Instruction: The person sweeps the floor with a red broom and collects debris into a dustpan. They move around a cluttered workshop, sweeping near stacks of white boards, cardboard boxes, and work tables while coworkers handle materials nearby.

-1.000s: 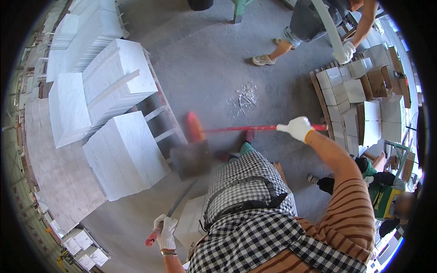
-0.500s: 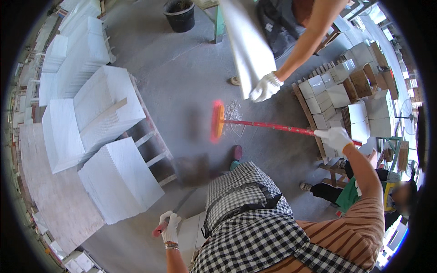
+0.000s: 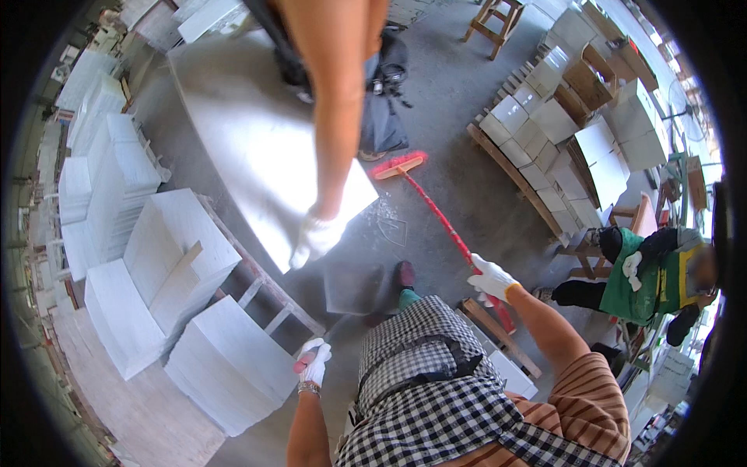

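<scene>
My right hand [image 3: 492, 278], in a white glove, is closed around the red shaft of a broom [image 3: 437, 212]. The broom's orange head with pinkish-red bristles is on the floor, beyond small pale debris [image 3: 385, 210]. My left hand [image 3: 313, 359], also gloved, is wrapped round a reddish handle at the lower left. Just beyond it a blurred, squarish dustpan [image 3: 354, 288] shows near my shoe; the link between handle and pan is hard to make out. Across from me, a co-worker's gloved hand [image 3: 317, 237] grips the corner of a large white panel [image 3: 249, 148].
Stacks of white slabs [image 3: 183, 257] stand on wooden pallets to the left. A pallet of white boxes [image 3: 537, 132] lies at the right, with a wooden stool [image 3: 498, 23] beyond. Another person in a green apron [image 3: 638, 284] is at the far right.
The co-worker's panel has swung left and now spreads wide across the view. My broom has turned, its head moving farther away. My right hand has come closer to my body.
</scene>
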`<state>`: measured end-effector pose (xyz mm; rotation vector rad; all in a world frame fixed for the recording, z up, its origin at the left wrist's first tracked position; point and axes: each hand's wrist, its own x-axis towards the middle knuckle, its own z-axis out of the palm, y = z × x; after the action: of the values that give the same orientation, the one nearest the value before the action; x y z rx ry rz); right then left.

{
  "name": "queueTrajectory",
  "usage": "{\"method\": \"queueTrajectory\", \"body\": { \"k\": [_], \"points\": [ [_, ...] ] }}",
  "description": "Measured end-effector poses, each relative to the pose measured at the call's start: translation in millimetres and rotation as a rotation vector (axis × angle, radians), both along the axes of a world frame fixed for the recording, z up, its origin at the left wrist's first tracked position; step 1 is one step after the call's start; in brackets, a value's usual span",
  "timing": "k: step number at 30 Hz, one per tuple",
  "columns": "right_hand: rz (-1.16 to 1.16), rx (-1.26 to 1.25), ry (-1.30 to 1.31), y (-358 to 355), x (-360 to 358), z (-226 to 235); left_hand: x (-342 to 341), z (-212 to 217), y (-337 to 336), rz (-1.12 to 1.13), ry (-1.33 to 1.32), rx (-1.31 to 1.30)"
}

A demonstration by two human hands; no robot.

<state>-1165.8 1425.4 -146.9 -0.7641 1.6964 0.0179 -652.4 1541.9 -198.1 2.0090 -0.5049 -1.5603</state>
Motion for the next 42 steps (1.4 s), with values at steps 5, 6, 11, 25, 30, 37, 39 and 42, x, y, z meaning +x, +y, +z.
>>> {"method": "queueTrajectory", "body": {
  "k": [5, 6, 11, 25, 30, 37, 39, 42],
  "points": [
    [-0.595, 0.047, -0.325, -28, 36, -70, -13, -13, -33, -0.106, -0.050, 0.007],
    [-0.583, 0.047, -0.305, -27, 40, -79, -14, -15, -39, -0.131, -0.056, -0.001],
    [-0.287, 0.084, -0.040, 38, 66, -90, -11, -29, -59, -0.259, -0.107, -0.025],
    [-0.369, -0.007, -0.053, 10, 121, -68, 26, -81, -82, -0.261, -0.026, 0.039],
    [-0.231, -0.033, 0.043, -4, 138, -121, 22, -75, -94, -0.228, -0.003, 0.070],
    [-0.202, 0.080, -0.003, 143, 108, -48, 25, -92, -105, -0.235, 0.035, 0.061],
    [-0.282, 0.125, 0.026, 156, 108, -29, 24, -101, -107, -0.292, 0.006, 0.035],
    [-0.398, 0.082, 0.043, 138, 108, -30, 21, -113, -114, -0.347, 0.019, 0.045]
  ]
}}
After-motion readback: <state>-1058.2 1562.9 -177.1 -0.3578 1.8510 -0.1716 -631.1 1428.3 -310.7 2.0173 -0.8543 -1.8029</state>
